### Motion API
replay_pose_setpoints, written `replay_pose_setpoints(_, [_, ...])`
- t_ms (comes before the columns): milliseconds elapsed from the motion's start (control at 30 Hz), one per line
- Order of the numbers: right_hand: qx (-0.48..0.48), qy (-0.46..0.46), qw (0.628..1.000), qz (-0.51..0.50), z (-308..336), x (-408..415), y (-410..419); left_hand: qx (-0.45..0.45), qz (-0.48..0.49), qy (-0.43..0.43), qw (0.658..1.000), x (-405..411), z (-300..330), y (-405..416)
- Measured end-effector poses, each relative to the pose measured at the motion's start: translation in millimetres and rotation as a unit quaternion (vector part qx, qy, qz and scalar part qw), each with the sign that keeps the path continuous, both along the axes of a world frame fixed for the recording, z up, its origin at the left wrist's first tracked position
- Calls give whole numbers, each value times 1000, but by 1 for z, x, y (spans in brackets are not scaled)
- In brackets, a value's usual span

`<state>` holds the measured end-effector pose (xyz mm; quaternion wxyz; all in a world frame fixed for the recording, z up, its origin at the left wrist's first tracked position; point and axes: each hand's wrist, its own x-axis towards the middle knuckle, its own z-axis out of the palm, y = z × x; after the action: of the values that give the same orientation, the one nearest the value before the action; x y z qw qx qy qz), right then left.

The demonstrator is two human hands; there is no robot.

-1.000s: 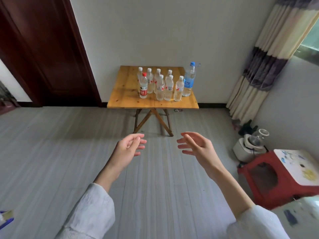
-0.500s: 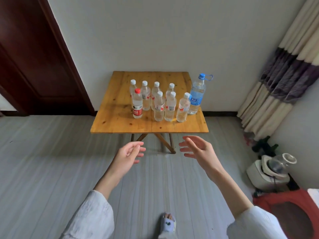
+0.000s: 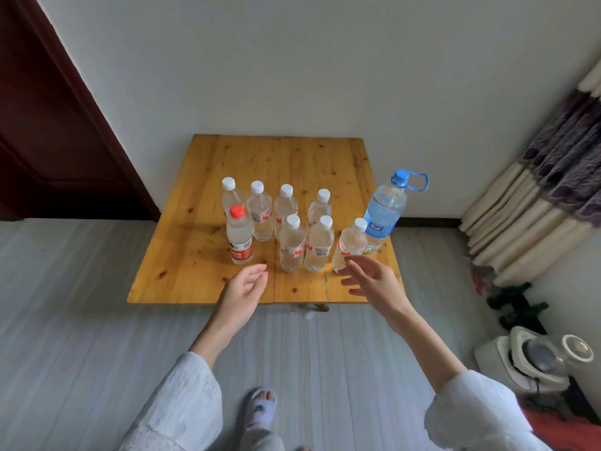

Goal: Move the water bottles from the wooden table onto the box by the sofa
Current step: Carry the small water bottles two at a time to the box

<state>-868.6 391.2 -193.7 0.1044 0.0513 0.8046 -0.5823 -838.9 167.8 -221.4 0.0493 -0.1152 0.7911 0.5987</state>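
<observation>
Grey plank floor [image 3: 81, 320] runs to a white wall, where the wooden worktop [image 3: 201, 255] stands carrying the water bottles [image 3: 292, 229], upright and clustered, the big blue-capped bottle [image 3: 385, 211] at their right. Over the near edge, the right hand [image 3: 374, 281] hangs loose-fingered just beside the nearest bottle; the left hand [image 3: 244, 288], relaxed, holds nothing.
</observation>
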Motion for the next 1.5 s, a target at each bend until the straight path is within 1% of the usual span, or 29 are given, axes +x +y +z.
replay_pose_setpoints(133, [52,-14,998,-19,-23,-53,-11,-12,-20,-3,1000,-70,-20,-2])
replay_pose_setpoints(233, [103,-10,993,-47,-38,-91,-24,-41,-46,3,998,-118,-37,-6])
replay_pose_setpoints(333, [147,4,986,-83,-52,-118,-37,-68,-88,-1,994,-150,-53,-10])
replay_pose_setpoints(433, [197,3,976,-89,-69,-137,-46,-81,-139,9,987,-173,-62,-7])
replay_pose_setpoints(567, [233,-9,969,-86,-85,-150,-52,-89,-172,28,981,-193,-71,0])
replay_pose_setpoints(667, [254,3,963,-93,-93,-153,-54,-104,-189,41,976,-203,-75,0])
replay_pose_setpoints(800, [257,10,959,-118,-100,-160,-58,-144,-252,84,953,-207,-80,-2])
replay_pose_setpoints(867, [253,16,959,-126,-103,-161,-60,-148,-270,80,948,-206,-82,-2])
replay_pose_setpoints(967, [256,29,957,-129,-105,-158,-58,-134,-277,59,950,-204,-82,1])
replay_pose_setpoints(1100, [271,36,954,-125,-103,-141,-50,-128,-265,61,954,-203,-80,5])
replay_pose_setpoints(1167, [257,33,955,-144,-102,-122,-44,-133,-275,69,950,-201,-76,10])
replay_pose_setpoints(1300, [227,31,950,-213,-96,-66,-26,-143,-349,102,920,-184,-62,34])
replay_pose_setpoints(1367, [214,36,942,-256,-88,-28,-15,-131,-389,121,904,-169,-52,53])
replay_pose_setpoints(1433, [193,48,930,-308,-79,16,-5,-104,-426,146,887,-146,-41,76])
replay_pose_setpoints(1500, [189,61,910,-364,-71,64,5,-88,-468,160,865,-116,-33,101])
